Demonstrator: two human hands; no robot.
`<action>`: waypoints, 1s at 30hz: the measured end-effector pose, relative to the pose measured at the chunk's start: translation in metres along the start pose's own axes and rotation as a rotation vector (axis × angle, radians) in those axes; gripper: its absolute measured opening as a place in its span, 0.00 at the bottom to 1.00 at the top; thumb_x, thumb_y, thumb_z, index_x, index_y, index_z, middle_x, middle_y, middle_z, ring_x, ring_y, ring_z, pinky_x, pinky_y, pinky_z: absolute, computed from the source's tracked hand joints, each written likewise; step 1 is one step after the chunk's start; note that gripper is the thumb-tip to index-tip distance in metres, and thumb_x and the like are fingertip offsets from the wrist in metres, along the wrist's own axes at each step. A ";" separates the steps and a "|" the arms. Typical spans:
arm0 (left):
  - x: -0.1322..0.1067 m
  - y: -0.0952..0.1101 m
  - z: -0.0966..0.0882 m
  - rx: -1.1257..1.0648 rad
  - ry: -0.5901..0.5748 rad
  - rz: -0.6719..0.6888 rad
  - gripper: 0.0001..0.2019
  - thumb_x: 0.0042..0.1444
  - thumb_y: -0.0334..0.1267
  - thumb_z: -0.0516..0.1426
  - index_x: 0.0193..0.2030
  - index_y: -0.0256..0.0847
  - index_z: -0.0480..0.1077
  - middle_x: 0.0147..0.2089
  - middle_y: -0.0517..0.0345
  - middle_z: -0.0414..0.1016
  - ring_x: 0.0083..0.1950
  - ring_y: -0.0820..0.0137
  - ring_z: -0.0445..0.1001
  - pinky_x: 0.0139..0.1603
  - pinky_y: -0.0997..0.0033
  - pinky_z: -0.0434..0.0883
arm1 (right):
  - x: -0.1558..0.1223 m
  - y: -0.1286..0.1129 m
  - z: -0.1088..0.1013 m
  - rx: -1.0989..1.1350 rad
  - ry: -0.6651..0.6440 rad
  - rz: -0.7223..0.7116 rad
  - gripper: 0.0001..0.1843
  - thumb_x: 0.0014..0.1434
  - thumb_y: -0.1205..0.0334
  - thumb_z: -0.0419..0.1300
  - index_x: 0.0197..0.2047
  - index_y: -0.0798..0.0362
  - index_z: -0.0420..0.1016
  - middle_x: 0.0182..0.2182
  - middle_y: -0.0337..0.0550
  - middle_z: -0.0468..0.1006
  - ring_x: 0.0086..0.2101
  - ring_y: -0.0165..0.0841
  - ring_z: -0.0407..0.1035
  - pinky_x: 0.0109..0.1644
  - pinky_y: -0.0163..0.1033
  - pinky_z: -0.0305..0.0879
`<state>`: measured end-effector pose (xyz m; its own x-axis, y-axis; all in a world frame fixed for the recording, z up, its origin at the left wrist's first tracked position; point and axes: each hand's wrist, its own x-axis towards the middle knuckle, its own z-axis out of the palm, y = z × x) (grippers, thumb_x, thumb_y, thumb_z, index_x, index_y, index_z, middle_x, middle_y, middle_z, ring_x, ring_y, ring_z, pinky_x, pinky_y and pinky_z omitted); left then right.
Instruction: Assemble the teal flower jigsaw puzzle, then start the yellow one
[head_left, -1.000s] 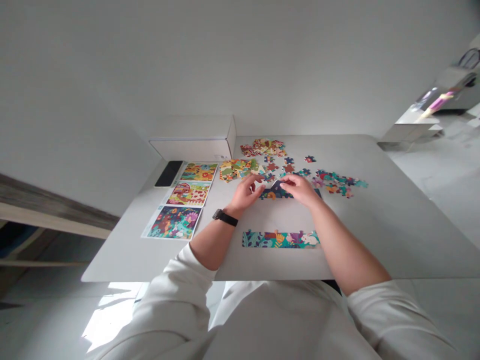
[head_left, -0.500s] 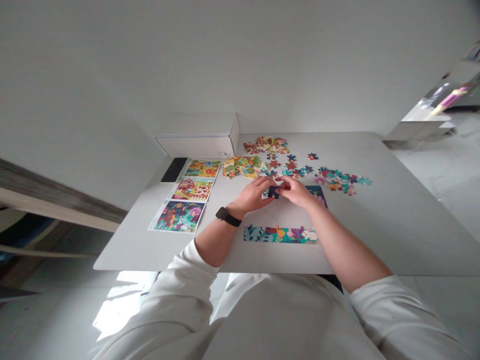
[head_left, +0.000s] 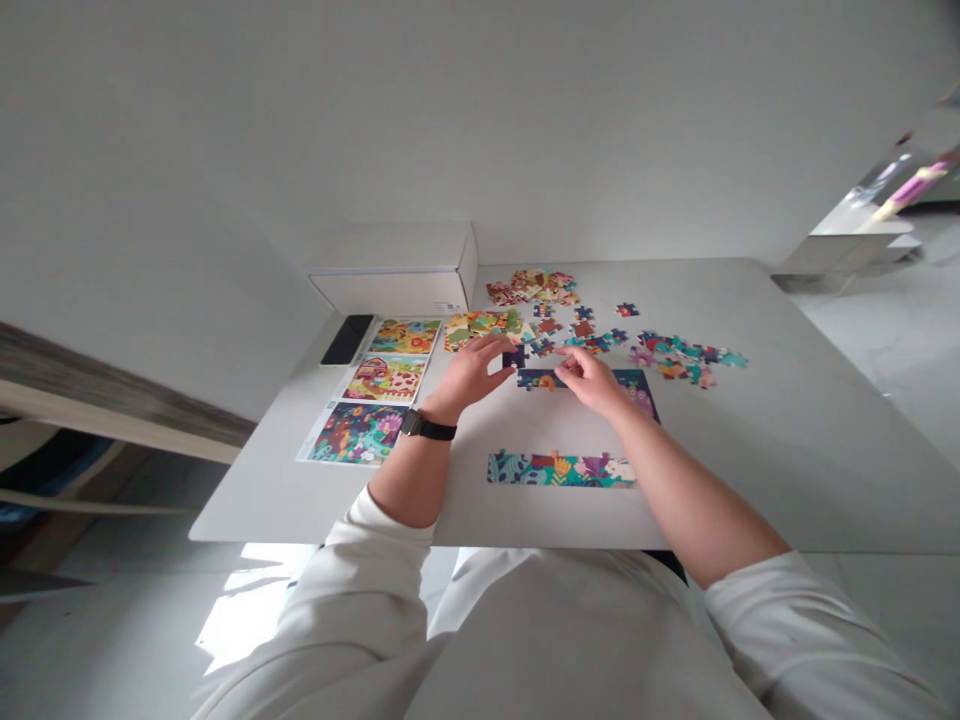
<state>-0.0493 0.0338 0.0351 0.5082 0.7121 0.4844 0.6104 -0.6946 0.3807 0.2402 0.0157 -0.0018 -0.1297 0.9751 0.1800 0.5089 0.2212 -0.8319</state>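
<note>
My left hand (head_left: pixel 471 373) pinches a dark blue puzzle piece (head_left: pixel 514 357) between thumb and fingers, just left of a dark assembled puzzle strip (head_left: pixel 540 379). My right hand (head_left: pixel 592 380) rests on that strip with its fingers curled down against it. A second assembled strip (head_left: pixel 561 468), teal with flowers and a white animal, lies nearer to me. Loose pieces (head_left: pixel 679 357) are scattered beyond my hands. A black watch sits on my left wrist.
Three picture cards (head_left: pixel 386 378) lie in a column at the left, beside a black phone (head_left: pixel 347 339). A white box (head_left: pixel 397 270) stands at the table's (head_left: pixel 787 450) far left. Piles of pieces (head_left: pixel 532 288) lie behind. Floor shows to the right.
My left hand has drawn away to the left with a dark piece in it. The dark strip, covered before, now shows between my hands. My right hand stayed on the strip.
</note>
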 end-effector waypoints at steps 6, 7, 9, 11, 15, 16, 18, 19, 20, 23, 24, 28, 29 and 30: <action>-0.009 -0.017 -0.004 -0.006 -0.089 0.001 0.13 0.70 0.42 0.65 0.58 0.46 0.82 0.60 0.49 0.84 0.64 0.56 0.80 0.70 0.49 0.75 | -0.002 0.003 0.000 -0.091 0.020 0.010 0.19 0.66 0.56 0.64 0.59 0.47 0.82 0.42 0.44 0.86 0.36 0.39 0.76 0.48 0.45 0.74; -0.009 -0.018 -0.002 -0.016 -0.117 0.015 0.12 0.70 0.42 0.64 0.56 0.46 0.82 0.60 0.50 0.85 0.63 0.56 0.81 0.70 0.49 0.75 | -0.002 0.003 0.000 -0.098 0.028 0.017 0.19 0.66 0.56 0.64 0.58 0.47 0.82 0.41 0.44 0.86 0.36 0.39 0.76 0.47 0.45 0.73; -0.009 -0.019 0.002 -0.038 -0.165 0.030 0.10 0.70 0.40 0.64 0.54 0.47 0.83 0.58 0.51 0.85 0.61 0.58 0.82 0.68 0.51 0.76 | -0.002 0.004 -0.001 -0.100 0.043 0.028 0.19 0.66 0.55 0.64 0.58 0.46 0.82 0.41 0.44 0.87 0.35 0.38 0.76 0.46 0.44 0.73; -0.010 -0.020 0.006 -0.047 -0.193 0.028 0.09 0.69 0.39 0.64 0.53 0.47 0.84 0.57 0.51 0.86 0.60 0.58 0.82 0.67 0.52 0.77 | -0.002 0.003 -0.002 -0.094 0.050 0.033 0.18 0.66 0.55 0.65 0.58 0.46 0.83 0.41 0.44 0.87 0.34 0.38 0.76 0.46 0.43 0.73; -0.010 -0.021 0.009 -0.026 -0.223 0.027 0.08 0.68 0.38 0.65 0.51 0.47 0.85 0.56 0.51 0.86 0.58 0.58 0.83 0.66 0.52 0.77 | -0.002 0.000 -0.002 -0.102 0.050 0.040 0.18 0.66 0.57 0.64 0.58 0.47 0.83 0.42 0.44 0.87 0.35 0.38 0.76 0.46 0.43 0.72; -0.010 -0.021 0.009 -0.021 -0.229 0.026 0.08 0.68 0.38 0.65 0.51 0.47 0.85 0.56 0.51 0.87 0.58 0.58 0.83 0.66 0.52 0.77 | -0.002 -0.001 -0.002 -0.109 0.051 0.041 0.18 0.66 0.58 0.63 0.57 0.48 0.83 0.42 0.45 0.87 0.35 0.38 0.76 0.46 0.43 0.72; -0.011 -0.022 0.009 -0.013 -0.234 0.018 0.08 0.68 0.38 0.64 0.51 0.47 0.85 0.55 0.51 0.87 0.57 0.58 0.83 0.66 0.53 0.77 | -0.003 -0.001 -0.001 -0.118 0.048 0.043 0.18 0.65 0.58 0.64 0.57 0.48 0.83 0.42 0.44 0.87 0.35 0.38 0.76 0.45 0.43 0.72; -0.011 -0.022 0.009 -0.010 -0.235 0.014 0.09 0.68 0.38 0.64 0.51 0.47 0.85 0.55 0.52 0.87 0.57 0.58 0.83 0.66 0.53 0.76 | -0.003 -0.002 0.000 -0.121 0.045 0.044 0.18 0.65 0.58 0.64 0.56 0.48 0.84 0.42 0.44 0.87 0.35 0.38 0.76 0.45 0.43 0.72; -0.011 -0.022 0.009 -0.007 -0.236 0.011 0.09 0.68 0.39 0.64 0.51 0.47 0.85 0.55 0.52 0.87 0.57 0.58 0.83 0.66 0.53 0.76 | -0.003 -0.002 0.000 -0.123 0.041 0.045 0.17 0.65 0.58 0.64 0.56 0.47 0.84 0.42 0.44 0.87 0.35 0.37 0.76 0.45 0.42 0.72; -0.011 -0.023 0.010 0.006 -0.237 0.012 0.09 0.67 0.39 0.65 0.51 0.47 0.85 0.55 0.51 0.87 0.58 0.56 0.83 0.66 0.52 0.76 | -0.004 -0.002 0.001 -0.132 0.032 0.051 0.17 0.65 0.58 0.64 0.56 0.47 0.84 0.41 0.43 0.87 0.34 0.37 0.76 0.44 0.42 0.72; -0.012 -0.023 0.011 0.011 -0.237 0.014 0.09 0.67 0.40 0.65 0.50 0.47 0.85 0.56 0.51 0.87 0.58 0.56 0.83 0.66 0.51 0.76 | -0.004 -0.002 0.001 -0.135 0.028 0.054 0.17 0.65 0.58 0.64 0.55 0.46 0.84 0.41 0.43 0.87 0.34 0.37 0.76 0.45 0.42 0.72; -0.011 -0.023 0.013 0.027 -0.202 0.013 0.10 0.68 0.40 0.64 0.52 0.47 0.85 0.57 0.50 0.85 0.60 0.55 0.82 0.66 0.50 0.76 | -0.004 -0.003 -0.001 -0.148 0.009 0.060 0.16 0.66 0.58 0.65 0.55 0.46 0.84 0.42 0.43 0.88 0.35 0.38 0.76 0.46 0.43 0.72; -0.011 -0.022 0.014 0.028 -0.189 0.013 0.10 0.68 0.40 0.63 0.52 0.47 0.85 0.58 0.50 0.85 0.60 0.55 0.82 0.66 0.50 0.76 | -0.004 -0.003 -0.001 -0.152 0.008 0.063 0.16 0.66 0.58 0.65 0.55 0.45 0.84 0.42 0.43 0.88 0.35 0.38 0.77 0.46 0.43 0.72; -0.010 -0.021 0.015 0.026 -0.179 0.015 0.10 0.68 0.39 0.63 0.52 0.47 0.85 0.58 0.50 0.85 0.60 0.55 0.82 0.66 0.50 0.76 | -0.003 -0.003 -0.001 -0.155 0.006 0.065 0.16 0.66 0.58 0.65 0.55 0.45 0.84 0.42 0.43 0.88 0.36 0.38 0.77 0.46 0.43 0.72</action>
<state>-0.0582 0.0426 0.0102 0.6159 0.7100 0.3414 0.6163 -0.7042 0.3525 0.2401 0.0117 0.0006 -0.0872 0.9873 0.1326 0.6410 0.1575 -0.7512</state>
